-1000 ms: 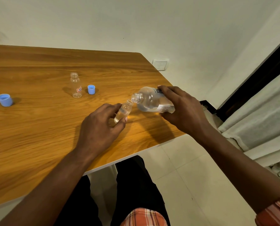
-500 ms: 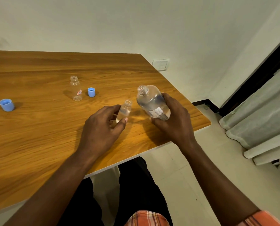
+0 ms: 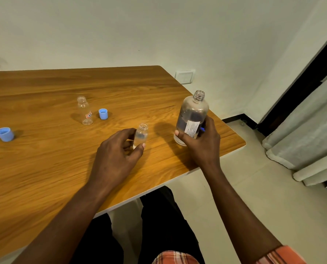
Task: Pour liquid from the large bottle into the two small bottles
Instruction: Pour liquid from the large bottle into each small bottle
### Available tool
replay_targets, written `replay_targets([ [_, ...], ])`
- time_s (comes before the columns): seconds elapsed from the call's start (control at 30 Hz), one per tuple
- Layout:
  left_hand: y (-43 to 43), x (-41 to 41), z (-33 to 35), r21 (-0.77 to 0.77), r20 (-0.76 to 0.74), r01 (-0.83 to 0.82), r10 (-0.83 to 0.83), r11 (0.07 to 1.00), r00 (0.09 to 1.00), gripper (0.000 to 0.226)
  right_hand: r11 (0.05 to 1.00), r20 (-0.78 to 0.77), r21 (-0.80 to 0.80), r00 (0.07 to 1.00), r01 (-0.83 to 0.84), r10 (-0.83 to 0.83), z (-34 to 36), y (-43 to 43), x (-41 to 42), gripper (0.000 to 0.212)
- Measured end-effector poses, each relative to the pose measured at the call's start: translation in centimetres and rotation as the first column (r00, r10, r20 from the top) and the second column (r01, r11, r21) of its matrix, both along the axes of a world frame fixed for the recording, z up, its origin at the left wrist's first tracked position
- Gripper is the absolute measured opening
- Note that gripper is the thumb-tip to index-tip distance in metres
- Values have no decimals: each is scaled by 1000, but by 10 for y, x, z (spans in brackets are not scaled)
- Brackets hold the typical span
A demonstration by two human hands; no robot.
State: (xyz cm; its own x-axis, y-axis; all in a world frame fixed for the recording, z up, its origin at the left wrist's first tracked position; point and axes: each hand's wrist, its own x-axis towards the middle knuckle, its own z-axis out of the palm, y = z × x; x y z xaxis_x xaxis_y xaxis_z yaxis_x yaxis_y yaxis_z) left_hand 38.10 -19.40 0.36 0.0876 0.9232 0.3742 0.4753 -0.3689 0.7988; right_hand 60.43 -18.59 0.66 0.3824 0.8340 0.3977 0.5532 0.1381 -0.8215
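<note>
On the wooden table, near its right edge, the large bottle is being held upright, uncapped and partly filled with clear liquid, the right hand wrapping around its lower half. Just to its left, the left hand is pinching a small open bottle between thumb and fingers, while a second small bottle is standing well apart, farther back. A larger blue cap is sitting near the left edge, and a small blue cap is lying just beside the second small bottle.

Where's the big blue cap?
In the head view, the big blue cap sits open side up on the wooden table at far left, well left of the labelled small bottle and the little blue cap beside it.
</note>
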Motion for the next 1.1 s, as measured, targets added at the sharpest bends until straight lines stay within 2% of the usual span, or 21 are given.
replay_targets([
  [0.37, -1, 0, 1, -17, -7, -14, 14, 1000, 1000, 39, 1000, -40, 4, 999, -13, 13, -6, 0, -1, 81],
  [0.67, -2, -2, 3, -19, -7, -23, 22, 1000, 1000, 40, 1000, -32, -8, 999, -24, 24, -8, -2, -4, 91],
  [1.1, 3, 1, 3, -47, -49, -15, 12, 999, 999, 38, 999, -23, -44, 1000, -2, 1, -10, -2, -5, 95],
])
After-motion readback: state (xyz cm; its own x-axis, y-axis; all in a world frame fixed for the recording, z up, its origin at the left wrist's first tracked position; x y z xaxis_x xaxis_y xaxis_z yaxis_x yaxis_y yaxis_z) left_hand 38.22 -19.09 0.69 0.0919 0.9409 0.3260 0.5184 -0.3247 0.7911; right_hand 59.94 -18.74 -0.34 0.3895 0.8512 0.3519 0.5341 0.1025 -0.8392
